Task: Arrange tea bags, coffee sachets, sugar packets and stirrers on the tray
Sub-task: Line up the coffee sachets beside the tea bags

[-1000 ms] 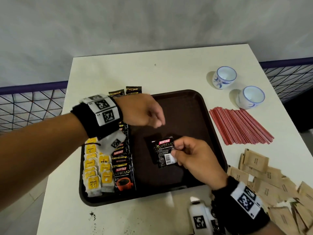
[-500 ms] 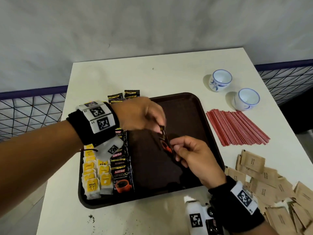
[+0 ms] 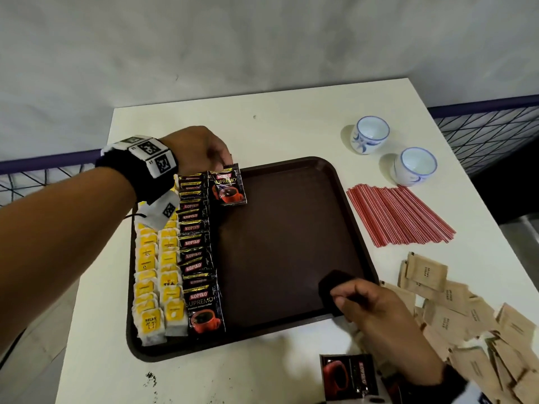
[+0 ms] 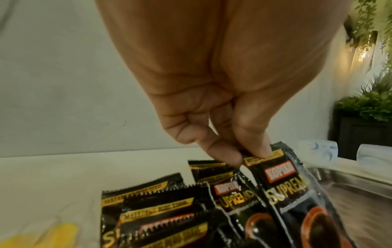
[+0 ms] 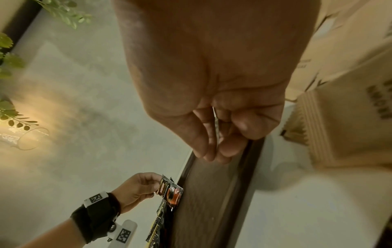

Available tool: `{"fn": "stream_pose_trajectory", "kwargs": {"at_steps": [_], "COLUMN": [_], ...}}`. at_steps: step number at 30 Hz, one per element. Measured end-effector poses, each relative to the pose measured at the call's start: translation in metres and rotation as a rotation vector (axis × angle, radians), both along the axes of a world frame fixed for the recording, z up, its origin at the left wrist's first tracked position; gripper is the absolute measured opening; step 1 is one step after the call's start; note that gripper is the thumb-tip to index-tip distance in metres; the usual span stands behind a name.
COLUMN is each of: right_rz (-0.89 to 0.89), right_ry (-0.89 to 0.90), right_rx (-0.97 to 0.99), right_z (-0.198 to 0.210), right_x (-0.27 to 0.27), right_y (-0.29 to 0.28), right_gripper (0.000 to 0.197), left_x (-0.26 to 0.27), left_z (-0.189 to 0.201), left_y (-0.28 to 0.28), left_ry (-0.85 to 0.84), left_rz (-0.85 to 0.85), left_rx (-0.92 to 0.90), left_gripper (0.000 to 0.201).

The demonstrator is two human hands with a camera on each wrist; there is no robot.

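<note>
A brown tray (image 3: 291, 258) holds two columns of yellow tea bags (image 3: 157, 272) and one column of black coffee sachets (image 3: 195, 243) along its left side. My left hand (image 3: 226, 166) pinches the top edge of a coffee sachet (image 4: 286, 181) at the far end of that column, beside the sachets lying there. My right hand (image 3: 338, 295) is over the tray's near right corner and pinches a blurred dark sachet (image 3: 332, 282), seen edge-on between the fingers (image 5: 224, 151) in the right wrist view. Red stirrers (image 3: 399, 217) and brown sugar packets (image 3: 452, 301) lie on the table right of the tray.
Two white and blue cups (image 3: 369, 135) (image 3: 415, 166) stand at the back right. Another coffee sachet (image 3: 347, 377) lies at the table's front edge. The white table (image 3: 262, 126) ends close to the cups and sugar packets on the right.
My left hand took the sachet from my right hand and carried it to the far end of the coffee column. My right hand drew back to the tray's near right corner.
</note>
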State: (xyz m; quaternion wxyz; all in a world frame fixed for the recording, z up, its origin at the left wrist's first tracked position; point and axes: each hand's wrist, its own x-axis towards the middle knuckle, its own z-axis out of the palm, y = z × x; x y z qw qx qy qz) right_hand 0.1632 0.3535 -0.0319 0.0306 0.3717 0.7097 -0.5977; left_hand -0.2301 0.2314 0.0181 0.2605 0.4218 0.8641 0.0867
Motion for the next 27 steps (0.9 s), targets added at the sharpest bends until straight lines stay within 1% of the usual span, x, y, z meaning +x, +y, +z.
{"fn": "stream_pose_trajectory", "kwargs": {"at_steps": [2,4,11,12,14,15,18,20,22,24,27], "right_rz": [0.024,0.047,0.095,0.136,0.294,0.377,0.572,0.685,0.74,0.757,0.741], "right_ry": [-0.001,-0.01,-0.139,-0.147,-0.178,-0.207,-0.285,-0.319,-0.333,-0.335,-0.332], "right_rx": [-0.003,0.049,0.258,0.312,0.399,0.422,0.492,0.571,0.639,0.688,0.718], "right_z": [0.001,0.003,0.023,0.025,0.028,0.029,0.025,0.019,0.013,0.004,-0.003], "right_x": [0.002,0.003,0.024,0.032,0.041,0.046,0.055,0.059,0.062,0.065,0.068], "right_y": [-0.002,-0.002,0.014,0.016,0.017,0.016,0.004,-0.007,-0.015,-0.02,-0.022], "right_gripper": [0.024,0.026,0.017,0.017,0.018,0.022,0.044,0.051,0.05,0.046,0.05], "left_x": [0.001,0.003,0.002,0.005,0.006,0.007,0.006,0.006,0.006,0.006,0.004], "left_z": [-0.002,-0.004,-0.005,-0.006,-0.007,-0.009,-0.011,-0.011,-0.012,-0.013,-0.015], "left_y": [0.001,0.002,0.0,0.0,-0.002,-0.003,-0.006,-0.007,-0.007,-0.006,-0.005], "left_ry": [0.014,0.042,0.193,0.207,0.227,0.226,0.221,0.223,0.221,0.228,0.247], "left_rz": [-0.012,-0.008,0.028,0.035,0.049,0.057,0.082,0.08,0.077,0.076,0.066], "left_rx": [-0.002,0.012,0.023,0.022,0.018,0.021,0.039,0.042,0.048,0.059,0.072], "left_gripper": [0.022,0.022,0.016,0.015,0.015,0.014,0.013,0.013,0.013,0.013,0.013]}}
